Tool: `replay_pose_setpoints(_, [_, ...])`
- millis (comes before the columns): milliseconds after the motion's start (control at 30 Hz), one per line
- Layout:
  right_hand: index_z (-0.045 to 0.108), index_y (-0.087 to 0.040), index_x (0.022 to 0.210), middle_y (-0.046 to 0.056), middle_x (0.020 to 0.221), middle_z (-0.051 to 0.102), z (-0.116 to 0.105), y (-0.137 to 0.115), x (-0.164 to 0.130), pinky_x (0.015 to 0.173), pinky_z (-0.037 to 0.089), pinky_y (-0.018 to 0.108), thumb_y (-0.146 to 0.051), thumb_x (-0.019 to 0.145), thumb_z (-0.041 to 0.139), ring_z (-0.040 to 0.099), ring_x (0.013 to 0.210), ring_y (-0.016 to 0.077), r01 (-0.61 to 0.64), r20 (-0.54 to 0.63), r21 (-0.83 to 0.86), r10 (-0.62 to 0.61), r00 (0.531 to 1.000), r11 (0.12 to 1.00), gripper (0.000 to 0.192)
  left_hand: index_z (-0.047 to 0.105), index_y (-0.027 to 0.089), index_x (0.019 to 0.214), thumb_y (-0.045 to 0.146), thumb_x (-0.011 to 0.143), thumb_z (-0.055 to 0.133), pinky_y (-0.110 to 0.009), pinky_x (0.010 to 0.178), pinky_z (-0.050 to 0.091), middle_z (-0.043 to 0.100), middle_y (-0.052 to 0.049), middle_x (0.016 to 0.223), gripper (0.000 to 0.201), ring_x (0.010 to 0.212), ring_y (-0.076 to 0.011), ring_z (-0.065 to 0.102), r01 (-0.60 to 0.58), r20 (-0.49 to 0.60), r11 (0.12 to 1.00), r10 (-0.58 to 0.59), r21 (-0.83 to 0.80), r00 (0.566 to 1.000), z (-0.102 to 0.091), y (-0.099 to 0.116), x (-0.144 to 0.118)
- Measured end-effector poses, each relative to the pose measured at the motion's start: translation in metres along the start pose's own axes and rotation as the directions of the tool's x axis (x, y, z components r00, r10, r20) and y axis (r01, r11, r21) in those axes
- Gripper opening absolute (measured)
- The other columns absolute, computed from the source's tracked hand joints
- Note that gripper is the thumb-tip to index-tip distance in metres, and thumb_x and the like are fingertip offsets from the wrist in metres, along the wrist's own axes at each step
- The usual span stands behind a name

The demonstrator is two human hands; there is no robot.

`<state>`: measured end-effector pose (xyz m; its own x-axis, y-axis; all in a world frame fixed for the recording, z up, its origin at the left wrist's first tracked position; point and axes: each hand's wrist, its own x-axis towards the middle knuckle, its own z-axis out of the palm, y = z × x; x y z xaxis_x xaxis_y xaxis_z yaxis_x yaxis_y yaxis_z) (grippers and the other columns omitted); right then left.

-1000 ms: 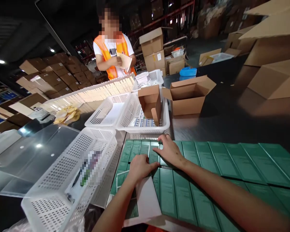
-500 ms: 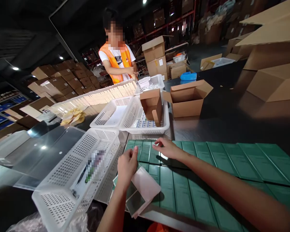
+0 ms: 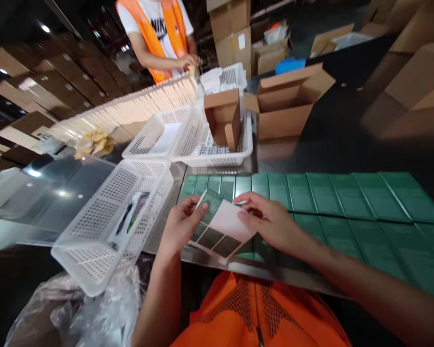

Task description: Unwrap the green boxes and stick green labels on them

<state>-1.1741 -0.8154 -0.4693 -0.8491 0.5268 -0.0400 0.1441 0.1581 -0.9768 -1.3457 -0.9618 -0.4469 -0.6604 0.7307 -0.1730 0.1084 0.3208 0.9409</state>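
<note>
My left hand (image 3: 179, 224) pinches the left edge of a printed leaflet (image 3: 229, 219) with its thumb on top. The leaflet has a blank white part and dark green picture panels, and it is tilted in front of me. At its right side, the closed fingers of my right hand (image 3: 269, 217) grip the white part. Whether it is one sheet or several, I cannot tell. Under and beyond both hands lie rows of flat green packs (image 3: 318, 193), side by side on the table.
To the left is a long white perforated basket (image 3: 94, 219) with pens in it. Further back stand two white baskets (image 3: 177, 156), a small brown box and an open carton (image 3: 284, 120). A co-worker in an orange vest (image 3: 133, 12) stands across the table (image 3: 347, 125).
My right hand has come back from the green packs and now grips the leaflet. My left hand has raised and turned the leaflet. The view has tilted down, showing an orange vest below.
</note>
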Motion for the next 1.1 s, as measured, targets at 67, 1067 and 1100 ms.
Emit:
replay_pose_setpoints(67, [0.068, -0.023, 0.11, 0.002, 0.092, 0.075, -0.002, 0.006, -0.006, 0.067, 0.05, 0.029, -0.028, 0.088, 0.061, 0.069, 0.078, 0.019, -0.008, -0.065, -0.014, 0.008, 0.998, 1.0, 0.024, 0.059, 0.021, 0.092, 0.06, 0.068, 0.079, -0.025, 0.052, 0.035, 0.059, 0.005, 0.063, 0.05, 0.053, -0.0127, 0.048, 0.082, 0.054, 0.987, -0.075, -0.139, 0.996, 0.004, -0.007, 0.0])
replay_pose_setpoints(1067, [0.075, -0.033, 0.078, -0.013, 0.097, 0.075, 0.065, 0.022, -0.068, 0.087, 0.059, 0.029, -0.02, 0.094, 0.058, 0.066, 0.1, 0.0098, 0.87, 0.212, -0.431, -0.91, 0.357, 0.241, 0.027, 0.066, 0.02, 0.083, 0.039, 0.076, 0.078, -0.02, 0.046, 0.035, 0.059, 0.003, 0.063, 0.023, 0.052, -0.0107, 0.047, 0.266, -0.035, 0.962, -0.269, -0.065, 0.963, -0.04, -0.049, -0.032])
replay_pose_setpoints(1100, [0.074, -0.032, 0.077, -0.013, 0.096, 0.076, 0.057, 0.017, -0.073, 0.086, 0.059, 0.027, -0.022, 0.095, 0.059, 0.067, 0.099, 0.0095, 0.873, 0.164, -0.367, -0.901, 0.401, 0.322, 0.025, 0.066, 0.02, 0.082, 0.033, 0.078, 0.076, -0.019, 0.049, 0.036, 0.059, 0.004, 0.064, 0.017, 0.054, -0.0098, 0.047, 0.245, -0.077, 0.964, -0.253, -0.102, 0.964, -0.047, -0.05, -0.028])
